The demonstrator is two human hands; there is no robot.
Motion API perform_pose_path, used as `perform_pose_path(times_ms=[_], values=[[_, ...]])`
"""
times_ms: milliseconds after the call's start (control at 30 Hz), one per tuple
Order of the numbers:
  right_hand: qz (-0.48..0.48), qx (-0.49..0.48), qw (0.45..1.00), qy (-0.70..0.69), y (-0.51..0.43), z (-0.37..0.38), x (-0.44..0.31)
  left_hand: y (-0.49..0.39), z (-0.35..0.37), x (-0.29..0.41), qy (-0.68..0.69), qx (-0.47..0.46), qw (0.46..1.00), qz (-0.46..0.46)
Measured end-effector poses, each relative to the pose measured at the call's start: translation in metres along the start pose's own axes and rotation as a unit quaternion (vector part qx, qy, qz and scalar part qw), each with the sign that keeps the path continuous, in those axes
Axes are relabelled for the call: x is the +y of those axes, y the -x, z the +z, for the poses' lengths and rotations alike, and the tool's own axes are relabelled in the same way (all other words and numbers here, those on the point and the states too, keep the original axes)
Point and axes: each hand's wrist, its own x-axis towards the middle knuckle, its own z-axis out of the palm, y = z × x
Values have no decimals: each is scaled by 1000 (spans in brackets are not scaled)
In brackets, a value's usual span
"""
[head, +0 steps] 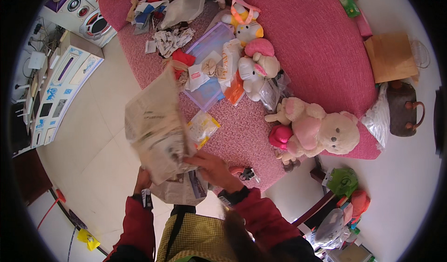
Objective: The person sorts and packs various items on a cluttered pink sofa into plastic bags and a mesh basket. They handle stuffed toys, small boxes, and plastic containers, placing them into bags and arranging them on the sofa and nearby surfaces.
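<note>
My left hand [142,180] grips the lower left edge of an unfolded sheet of newspaper [157,133], slightly blurred. With its fingers on the right edge of the paper, my right hand [213,169] holds it too. A lower part of the newspaper hangs between the wrists, above a yellow checked apron [195,230]. Just beyond the paper, a clear and yellow plastic packet [203,129] lies on the pink sofa seat [241,126]. A toy revolver [247,173] with a red grip is to the right of my right hand.
A purple-rimmed translucent box [206,103] on the sofa bears bags and a stocking bundle. Beside it are plush toys [249,75], a large teddy bear [338,133] and crumpled paper [171,40]. A white cabinet [64,87] and speaker [85,14] stand left; a brown handbag [401,110] is right.
</note>
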Motion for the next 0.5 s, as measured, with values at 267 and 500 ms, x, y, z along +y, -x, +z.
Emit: perform_pose_path(times_ms=[267, 500], values=[[-3, -7, 1000, 14, -3, 62, -39, 51, -2, 1, 171, -156, 964, 134], [-5, -17, 997, 69, 18, 77, -41, 81, 75, 43, -421, -7, 847, 323]])
